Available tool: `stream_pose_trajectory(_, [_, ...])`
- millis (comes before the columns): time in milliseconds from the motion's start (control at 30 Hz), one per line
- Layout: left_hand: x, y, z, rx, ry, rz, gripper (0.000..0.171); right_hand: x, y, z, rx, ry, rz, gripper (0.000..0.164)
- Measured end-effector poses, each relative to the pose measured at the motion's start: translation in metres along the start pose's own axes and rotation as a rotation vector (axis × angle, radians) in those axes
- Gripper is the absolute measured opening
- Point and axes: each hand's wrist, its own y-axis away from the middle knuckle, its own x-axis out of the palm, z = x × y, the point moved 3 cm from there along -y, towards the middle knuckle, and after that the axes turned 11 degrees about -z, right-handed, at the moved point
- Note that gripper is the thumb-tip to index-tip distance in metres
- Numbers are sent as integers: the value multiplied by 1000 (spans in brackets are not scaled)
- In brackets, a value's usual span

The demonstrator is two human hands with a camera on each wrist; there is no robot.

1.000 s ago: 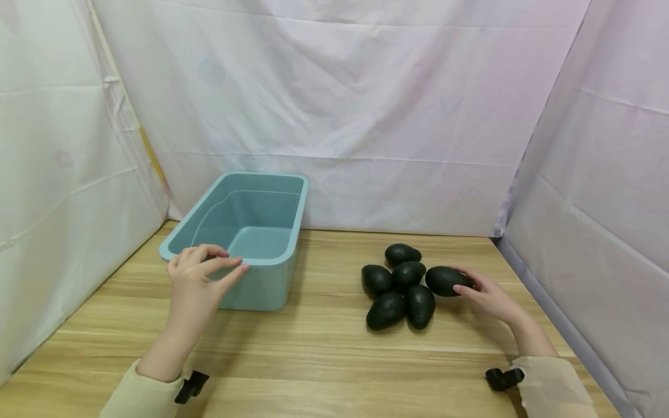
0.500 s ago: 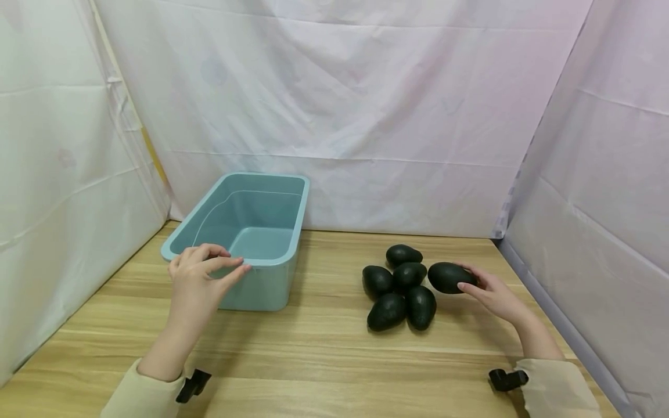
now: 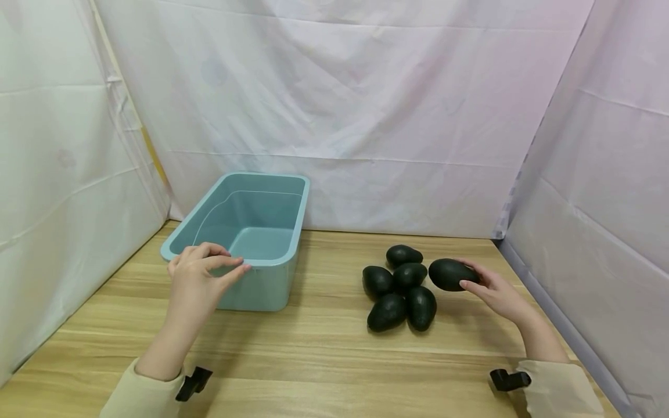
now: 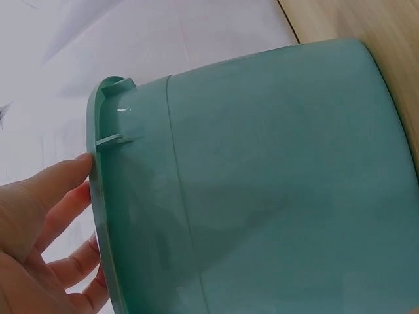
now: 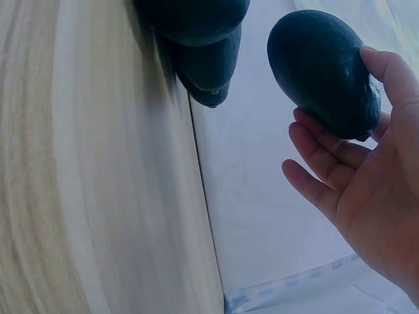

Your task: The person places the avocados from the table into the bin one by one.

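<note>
Held avocado (image 3: 449, 274): up off the right part of the tabletop (image 3: 324, 371), nearer the back edge than the front, just right of the loose group. Long axis runs roughly along the back edge. Broad end points toward the left edge; narrow stem end, clear in the right wrist view, turns in toward the palm.

Right hand (image 3: 495, 294): fingers hold the narrow half, thumb on the near side, forefinger on the far side. In the right wrist view the lower fingers lie spread beneath.

Left hand (image 3: 196, 277): at the blue-green bin (image 3: 261, 293), fingers narrow, forefinger and thumb tips close together, pinching the front rim lightly. Bin stands near the back left corner, long sides running front to back.

Loose group, five lying close together right of centre: back avocado (image 3: 404, 255), axis nearly along the back edge; left avocado (image 3: 377, 281); middle avocado (image 3: 410, 276); front-left avocado (image 3: 387, 312), axis slanting from front left to back right; front-right avocado (image 3: 420, 308), axis nearly front to back.

White curtain (image 3: 340, 104) behind the back edge.

Against a second ago: held avocado slightly higher, right hand risen with it. It overlapped or met the middle avocado's outline then; a thin gap shows now in the head view. Left hand, bin and loose five unchanged.
</note>
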Motion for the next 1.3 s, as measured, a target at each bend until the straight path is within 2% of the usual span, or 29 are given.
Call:
stream_pose_trajectory(233, [-1,-2,-1,-52,-24,42,17,-1,0,6,18,-38,-11,46])
stream_pose_trajectory(500, [-2,-4,-4,-93,-51,81,16,0,-5,14,-5,-34,-37,46])
stream_pose_trajectory(800, [-2,-4,-5,-105,-52,96,16,2,-15,30,-38,-83,-31,49])
stream_pose_trajectory(1300, [-2,-5,-3,-108,-51,94,15,9,-26,43,-73,-79,-59,47])
